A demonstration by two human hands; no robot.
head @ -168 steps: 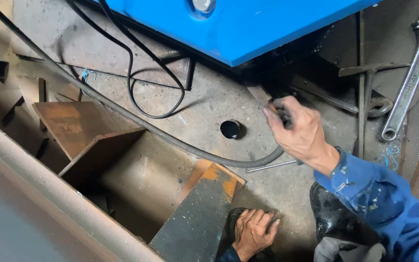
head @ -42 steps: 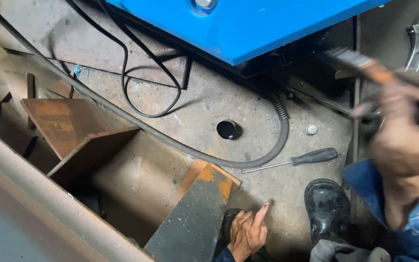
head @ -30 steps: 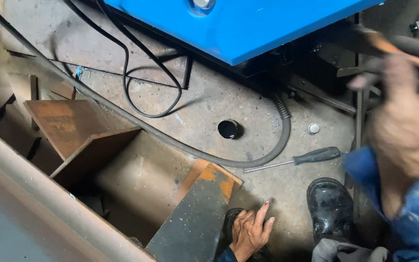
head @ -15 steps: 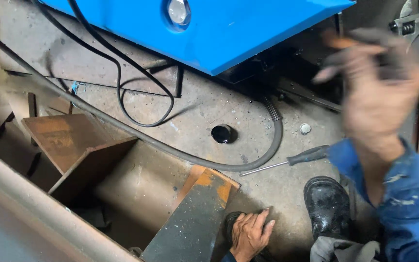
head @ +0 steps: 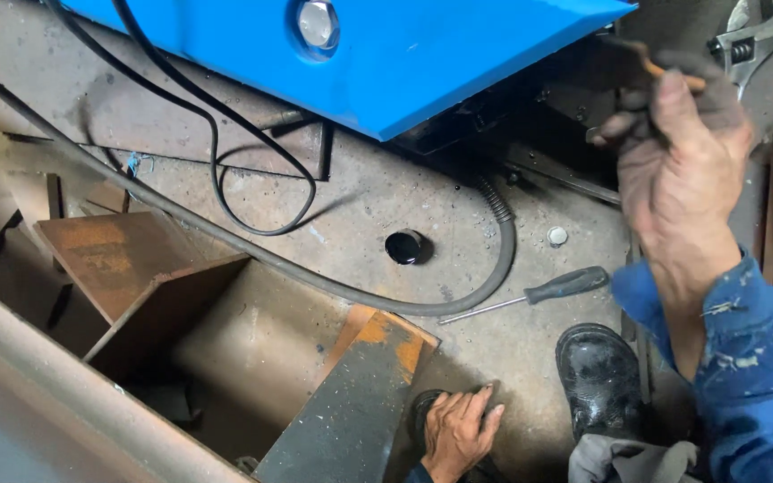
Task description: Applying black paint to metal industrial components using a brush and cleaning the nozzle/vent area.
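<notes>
My right hand (head: 673, 152) is raised at the upper right, closed around a dark tool with an orange-brown end (head: 673, 76); most of the tool is hidden in my fist. My left hand (head: 456, 429) rests at the bottom centre, fingers spread on a dark round object on the floor, beside a rusty steel plate (head: 351, 402). A black-handled screwdriver (head: 539, 293) lies on the concrete between the two hands. My black boot (head: 601, 380) stands just right of the left hand.
A blue machine housing (head: 386, 54) fills the top. A grey hose (head: 333, 286) and black cables (head: 225, 152) run across the floor. A small black cap (head: 403, 246) and a washer (head: 556, 236) lie near the hose. Rusty angle steel (head: 127, 268) is on the left; an adjustable wrench (head: 749, 45) top right.
My right hand let go near the hose, left the screwdriver on the floor, and rose to the upper right holding a tool. My left hand flattened on the dark round object.
</notes>
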